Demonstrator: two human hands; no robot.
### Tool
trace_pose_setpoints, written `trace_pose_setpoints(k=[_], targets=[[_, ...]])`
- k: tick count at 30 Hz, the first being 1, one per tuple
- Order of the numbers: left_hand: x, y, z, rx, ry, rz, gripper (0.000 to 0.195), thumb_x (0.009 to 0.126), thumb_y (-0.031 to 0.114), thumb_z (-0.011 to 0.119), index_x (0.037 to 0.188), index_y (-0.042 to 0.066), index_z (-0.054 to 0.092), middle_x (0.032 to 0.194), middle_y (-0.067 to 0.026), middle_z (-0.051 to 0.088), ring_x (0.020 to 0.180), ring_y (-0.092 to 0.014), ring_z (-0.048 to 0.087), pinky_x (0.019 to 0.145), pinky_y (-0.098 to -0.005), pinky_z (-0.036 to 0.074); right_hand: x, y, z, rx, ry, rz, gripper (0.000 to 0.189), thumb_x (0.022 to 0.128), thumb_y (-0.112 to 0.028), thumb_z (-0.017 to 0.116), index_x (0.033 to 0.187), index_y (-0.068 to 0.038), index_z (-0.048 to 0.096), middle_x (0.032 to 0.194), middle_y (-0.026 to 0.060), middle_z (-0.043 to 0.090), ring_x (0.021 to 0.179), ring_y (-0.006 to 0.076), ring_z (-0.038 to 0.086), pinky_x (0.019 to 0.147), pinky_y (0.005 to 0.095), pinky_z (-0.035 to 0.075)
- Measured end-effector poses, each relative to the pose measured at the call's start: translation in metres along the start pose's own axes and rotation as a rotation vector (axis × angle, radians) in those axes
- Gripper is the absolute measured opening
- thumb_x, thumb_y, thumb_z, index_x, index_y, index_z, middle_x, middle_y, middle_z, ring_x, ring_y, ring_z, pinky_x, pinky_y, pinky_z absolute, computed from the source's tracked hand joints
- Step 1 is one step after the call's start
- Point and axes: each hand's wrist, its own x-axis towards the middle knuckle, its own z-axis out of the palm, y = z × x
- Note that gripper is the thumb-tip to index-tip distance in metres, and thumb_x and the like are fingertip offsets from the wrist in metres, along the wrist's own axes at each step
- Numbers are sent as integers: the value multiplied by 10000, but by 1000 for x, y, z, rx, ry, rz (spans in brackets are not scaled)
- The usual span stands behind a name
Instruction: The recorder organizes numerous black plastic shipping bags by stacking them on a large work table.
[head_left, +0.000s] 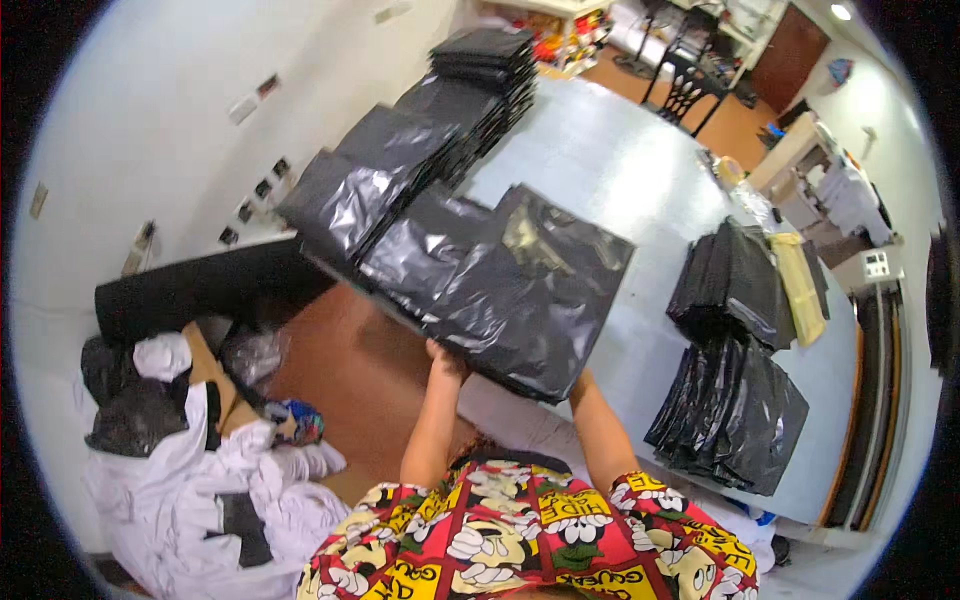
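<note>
Both hands are at the near edge of a flat stack of black plastic bags or sheets (555, 277), glossy and wrinkled on top. My left hand (448, 361) grips its front edge at the left, with the fingers partly under it. Around the right front corner is my right hand (582, 381), mostly hidden by the plastic. This stack overlaps more black plastic (427, 240) to its left. Whether the table bears its full weight, I cannot tell. Beyond, taller black stacks (397, 135) run in steps along the wall side.
The pale blue table (637, 202) carries folded black bundles (735, 292), a fanned black pile (735, 412) and a yellow folded strip (796, 289) on the right. A black roll (210, 281) and heaped white cloth (277, 495) lie at left. A black chair (682, 86) stands beyond the table.
</note>
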Motion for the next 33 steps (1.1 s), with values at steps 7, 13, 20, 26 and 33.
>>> trace_pose_setpoints(k=[7, 13, 20, 26, 33], targets=[[46, 4, -66, -71, 16, 134, 353, 871, 285, 355, 1077, 41, 506, 1029, -103, 527, 941, -272, 511, 825, -406, 440, 5, 17, 26, 25, -118, -45, 518, 859, -463, 389, 1109, -25, 506, 1009, 104, 577, 885, 223, 562, 784, 371, 457], [35, 1, -37, 27, -232, 144, 406, 887, 297, 312, 1161, 25, 436, 1223, -128, 447, 1073, -302, 453, 917, -422, 377, 8, 13, -9, 117, -41, -27, 523, 858, -467, 385, 1108, -25, 508, 1005, 105, 579, 886, 225, 563, 789, 378, 456], [45, 6, -126, 363, 480, -14, 372, 812, 322, 338, 989, 46, 514, 942, -101, 545, 827, -256, 532, 725, -381, 464, -63, -4, 2, -112, 152, 151, 359, 830, -385, 472, 1053, -115, 551, 1007, 41, 569, 880, 161, 513, 826, 295, 365], [-115, -73, -46, 681, -16, -804, 190, 814, 210, 452, 858, 54, 551, 695, -8, 484, 655, -174, 478, 619, -326, 424, -203, -99, -51, -459, 255, -283, 338, 860, -329, 494, 1035, -47, 556, 967, 58, 595, 866, 141, 558, 769, 275, 425], [-179, -144, 80, 1151, -868, -713, 341, 883, 295, 448, 1108, 49, 521, 849, -7, 524, 734, -98, 492, 686, -247, 431, -316, -192, -170, -1044, 1160, -959, 204, 815, -180, 552, 940, -22, 578, 892, 92, 580, 831, 222, 536, 751, 311, 410]])
